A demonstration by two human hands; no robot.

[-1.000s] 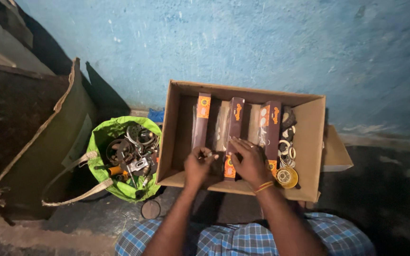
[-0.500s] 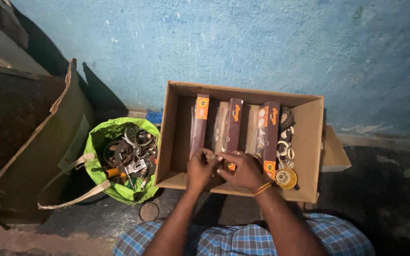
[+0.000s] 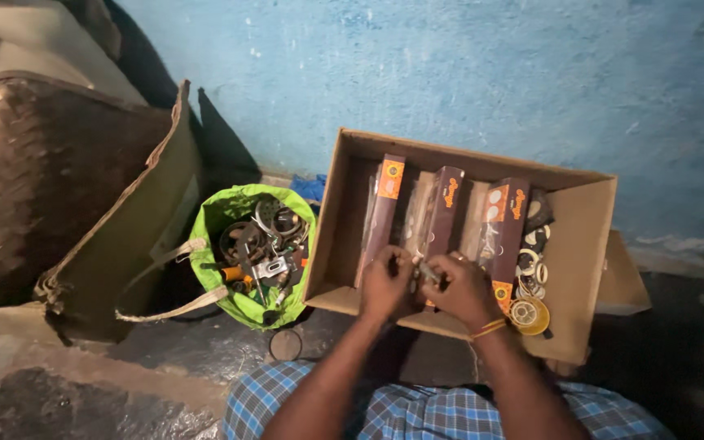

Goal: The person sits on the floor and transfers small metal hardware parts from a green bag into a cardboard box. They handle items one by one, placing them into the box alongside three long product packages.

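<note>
Both hands drawn closer since earlier frame. Left hand [image 3: 385, 283] and right hand [image 3: 464, 289] pinch small packet [image 3: 427, 272] with fingers, over near edge of cardboard box [image 3: 587, 269]. Green bag [image 3: 242, 213] left of box.

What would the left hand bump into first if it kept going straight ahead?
Probably the long dark packet standing in the cardboard box, just beyond the left hand; depth is hard to judge here.

Brown cardboard box [image 3: 580, 244]; dark maroon-orange packets [image 3: 442, 216]; bright green bag [image 3: 238, 216]; blue wall [image 3: 450, 73]; blue-checked cloth [image 3: 417, 411].
</note>
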